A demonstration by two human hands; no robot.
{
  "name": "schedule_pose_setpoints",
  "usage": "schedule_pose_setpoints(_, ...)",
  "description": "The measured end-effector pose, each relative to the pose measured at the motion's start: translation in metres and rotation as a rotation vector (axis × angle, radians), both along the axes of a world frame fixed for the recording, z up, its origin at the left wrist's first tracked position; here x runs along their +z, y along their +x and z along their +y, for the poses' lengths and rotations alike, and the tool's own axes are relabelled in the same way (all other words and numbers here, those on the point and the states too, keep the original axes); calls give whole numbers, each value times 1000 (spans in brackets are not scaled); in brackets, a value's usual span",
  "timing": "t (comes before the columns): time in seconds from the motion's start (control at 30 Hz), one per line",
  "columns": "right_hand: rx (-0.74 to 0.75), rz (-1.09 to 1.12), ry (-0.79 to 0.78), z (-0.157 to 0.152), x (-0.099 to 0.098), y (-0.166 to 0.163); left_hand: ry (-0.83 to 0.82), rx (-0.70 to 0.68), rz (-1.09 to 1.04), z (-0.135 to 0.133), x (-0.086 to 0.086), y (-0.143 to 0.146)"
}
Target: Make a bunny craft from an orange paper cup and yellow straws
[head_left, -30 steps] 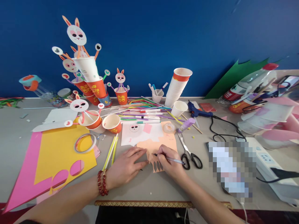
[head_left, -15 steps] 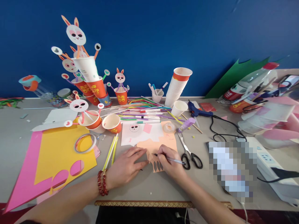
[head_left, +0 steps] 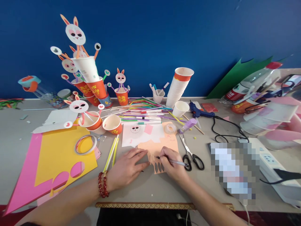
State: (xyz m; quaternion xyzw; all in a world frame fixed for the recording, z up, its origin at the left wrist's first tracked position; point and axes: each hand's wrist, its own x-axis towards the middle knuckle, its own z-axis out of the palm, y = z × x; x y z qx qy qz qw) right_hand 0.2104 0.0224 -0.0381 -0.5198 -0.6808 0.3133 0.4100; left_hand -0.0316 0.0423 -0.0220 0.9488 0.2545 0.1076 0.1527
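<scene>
A: What did the right hand [head_left: 172,164] hold?

B: The right hand had its fingers closed around a pen [head_left: 175,162]. The pen's tip touched the peach paper [head_left: 162,145] near that sheet's lower left part.

A: Where did the peach paper lie?

B: It lay flat on the grey table [head_left: 145,186], in front of the person and between the two hands. Dark oval shapes [head_left: 159,167] showed along its near edge, just below the pen tip.

A: And the left hand [head_left: 128,168]?

B: It grasped nothing. It lay palm down with the fingers stretched out, the fingertips at the left edge of the peach paper. A red bead bracelet [head_left: 102,184] sat on its wrist.

A: What lay around them?

B: A pair of scissors [head_left: 191,156] with black handles lay just to the right of the right hand. A white sheet [head_left: 141,134] bearing a small rabbit face overlapped the far edge of the peach paper. Yellow-green straws [head_left: 112,153] lay left of the left hand. Further left, a ring of tape [head_left: 86,144] rested on a yellow sheet [head_left: 58,158], which lay over a pink sheet [head_left: 24,182].

A: And farther back?

B: An orange paper cup [head_left: 113,124] stood behind the straws. A stack of cups [head_left: 178,86] stood near the blue wall, with a blue glue gun [head_left: 199,112] to its right.
</scene>
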Motion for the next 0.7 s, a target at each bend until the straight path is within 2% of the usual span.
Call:
schedule_pose_setpoints(0.47, 29, 21, 4, 0, 5, 1, 1, 2, -7, 0, -2, -1)
schedule_pose_setpoints(0.7, 37, -5, -12, -2, 1, 3, 17, 2, 11, 0, -1, 0)
